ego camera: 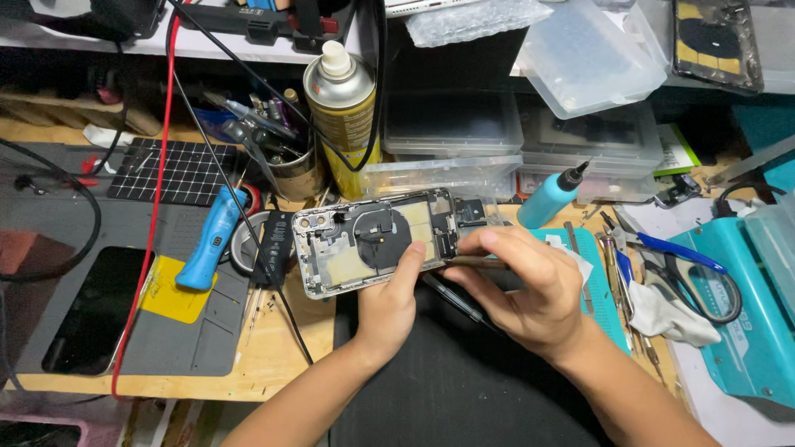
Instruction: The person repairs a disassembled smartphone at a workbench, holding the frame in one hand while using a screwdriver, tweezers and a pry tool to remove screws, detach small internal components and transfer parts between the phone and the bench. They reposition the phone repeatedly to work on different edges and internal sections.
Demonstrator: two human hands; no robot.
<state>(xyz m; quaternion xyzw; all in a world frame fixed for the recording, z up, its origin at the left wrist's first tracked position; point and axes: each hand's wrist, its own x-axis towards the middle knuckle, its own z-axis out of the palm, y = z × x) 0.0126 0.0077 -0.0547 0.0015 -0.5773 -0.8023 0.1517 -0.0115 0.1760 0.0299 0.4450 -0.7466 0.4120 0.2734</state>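
A: From the head view, the left hand gripped the opened phone housing over the black mat.

B: Yep, the right hand pinched a thin tool against its edge. One slip could've gouged the internals, I reckon.

spray can: upright cylinder at centre back, yellow label, white cap | dark screen: black rectangle flat on grey mat, left | yellow label: beside that screen | bubble-wrap package: clear, top shelf
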